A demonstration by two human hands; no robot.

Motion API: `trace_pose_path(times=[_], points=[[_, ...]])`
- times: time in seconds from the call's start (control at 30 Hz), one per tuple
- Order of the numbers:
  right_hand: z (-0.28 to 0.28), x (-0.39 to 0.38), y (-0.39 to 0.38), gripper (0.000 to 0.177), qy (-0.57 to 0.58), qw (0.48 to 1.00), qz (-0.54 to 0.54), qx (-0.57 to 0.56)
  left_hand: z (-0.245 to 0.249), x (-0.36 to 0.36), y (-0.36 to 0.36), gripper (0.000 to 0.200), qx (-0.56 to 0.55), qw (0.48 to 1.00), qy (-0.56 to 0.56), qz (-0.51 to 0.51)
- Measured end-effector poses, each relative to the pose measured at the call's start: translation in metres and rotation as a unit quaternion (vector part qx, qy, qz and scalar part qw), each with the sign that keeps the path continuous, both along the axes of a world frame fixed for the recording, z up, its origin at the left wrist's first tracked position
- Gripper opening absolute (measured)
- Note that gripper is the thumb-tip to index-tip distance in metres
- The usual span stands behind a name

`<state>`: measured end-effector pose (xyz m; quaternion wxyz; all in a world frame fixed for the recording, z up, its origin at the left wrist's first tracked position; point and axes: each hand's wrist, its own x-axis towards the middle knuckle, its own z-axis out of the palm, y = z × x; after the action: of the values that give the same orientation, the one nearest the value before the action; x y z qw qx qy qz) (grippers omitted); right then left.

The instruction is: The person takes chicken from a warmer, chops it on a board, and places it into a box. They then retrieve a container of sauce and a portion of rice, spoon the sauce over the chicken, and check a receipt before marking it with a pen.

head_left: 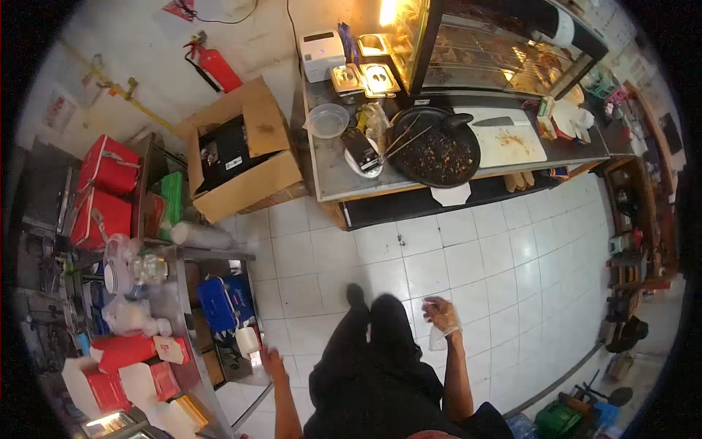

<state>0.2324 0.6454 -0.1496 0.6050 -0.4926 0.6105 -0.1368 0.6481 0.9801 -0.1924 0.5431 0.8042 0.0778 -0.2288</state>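
My left hand (272, 364) hangs low beside the steel-framed table, close to a white container (247, 340) on the lower level. Its fingers look loosely stretched, slightly blurred, with nothing visible in them. Over the tiled floor, my right hand (441, 314) is held out to the right of my legs, fingers apart and a little bent. Thin clear plastic (439, 339) hangs around its palm and wrist; whether this is a glove or a bag I cannot make out. Both hands are away from the counter (329, 179).
On the counter are a large dark pan (439, 157) with food bits, a white cutting board (523, 150) with a knife (500, 121), and a lit glass display case (497, 62). An open cardboard box (245, 186) stands left. Red boxes (150, 380) crowd the left table.
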Motion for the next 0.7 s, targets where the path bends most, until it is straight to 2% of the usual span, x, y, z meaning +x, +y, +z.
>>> trace_pose_path(times=[0.07, 0.13, 0.17, 0.2, 0.23, 0.27, 0.3, 0.33, 0.37, 0.4, 0.43, 0.47, 0.5, 0.53, 0.57, 0.6, 0.63, 0.7], points=[[0.033, 0.027, -0.053, 0.028, -0.019, 0.999, -0.030, 0.007, 0.008, 0.048, -0.120, 0.031, -0.051, 0.990, -0.037, -0.125], [0.043, 0.046, -0.104, 0.027, -0.065, 0.996, -0.061, -0.016, 0.039, 0.075, -0.251, 0.020, -0.010, 0.962, -0.143, -0.231], [0.050, 0.061, -0.134, 0.027, -0.065, 0.996, -0.056, -0.010, 0.071, 0.076, -0.322, 0.015, -0.038, 0.959, -0.131, -0.248], [0.056, 0.078, -0.168, 0.025, -0.068, 0.995, -0.055, -0.042, 0.080, 0.083, -0.383, 0.016, -0.088, 0.949, -0.137, -0.271], [0.063, 0.096, -0.202, 0.024, -0.072, 0.994, -0.050, -0.070, 0.120, 0.079, -0.450, 0.013, -0.033, 0.928, -0.200, -0.311], [0.067, 0.114, -0.242, 0.022, -0.064, 0.995, -0.016, -0.074, 0.126, 0.083, -0.505, 0.011, -0.074, 0.910, -0.238, -0.330], [0.065, 0.137, -0.275, 0.020, -0.100, 0.992, -0.042, -0.068, 0.143, 0.083, -0.557, 0.012, -0.037, 0.899, -0.266, -0.347], [0.051, 0.150, -0.318, 0.019, -0.069, 0.985, 0.048, -0.148, 0.151, 0.086, -0.608, 0.014, -0.073, 0.885, -0.293, -0.354], [0.059, 0.167, -0.356, 0.019, -0.017, 0.963, 0.128, -0.235, 0.148, 0.089, -0.652, 0.015, -0.059, 0.898, -0.265, -0.347], [0.099, 0.196, -0.392, 0.018, -0.037, 0.966, 0.112, -0.231, 0.153, 0.091, -0.698, 0.017, -0.028, 0.897, -0.261, -0.355], [0.108, 0.216, -0.419, 0.018, -0.125, 0.975, 0.053, -0.174, 0.149, 0.092, -0.742, 0.017, -0.045, 0.889, -0.289, -0.353], [0.118, 0.231, -0.442, 0.018, -0.143, 0.975, 0.041, -0.163, 0.144, 0.097, -0.788, 0.018, -0.069, 0.878, -0.322, -0.348], [0.125, 0.240, -0.462, 0.018, -0.158, 0.976, 0.028, -0.150, 0.138, 0.101, -0.830, 0.019, -0.041, 0.875, -0.324, -0.357], [0.125, 0.244, -0.476, 0.018, -0.149, 0.978, 0.037, -0.142, 0.133, 0.105, -0.865, 0.021, -0.012, 0.872, -0.321, -0.368], [0.123, 0.247, -0.487, 0.018, -0.148, 0.980, 0.043, -0.122, 0.131, 0.108, -0.899, 0.023, 0.068, 0.862, -0.322, -0.385], [0.121, 0.249, -0.493, 0.018, -0.150, 0.982, 0.046, -0.104, 0.123, 0.110, -0.924, 0.024, 0.085, 0.871, -0.311, -0.371], [0.115, 0.250, -0.499, 0.018, -0.148, 0.983, 0.051, -0.095, 0.092, 0.116, -0.947, 0.025, 0.127, 0.858, -0.309, -0.390], [0.102, 0.246, -0.499, 0.018, -0.093, 0.990, 0.072, -0.080, 0.096, 0.118, -0.971, 0.024, 0.181, 0.833, -0.305, -0.425]])
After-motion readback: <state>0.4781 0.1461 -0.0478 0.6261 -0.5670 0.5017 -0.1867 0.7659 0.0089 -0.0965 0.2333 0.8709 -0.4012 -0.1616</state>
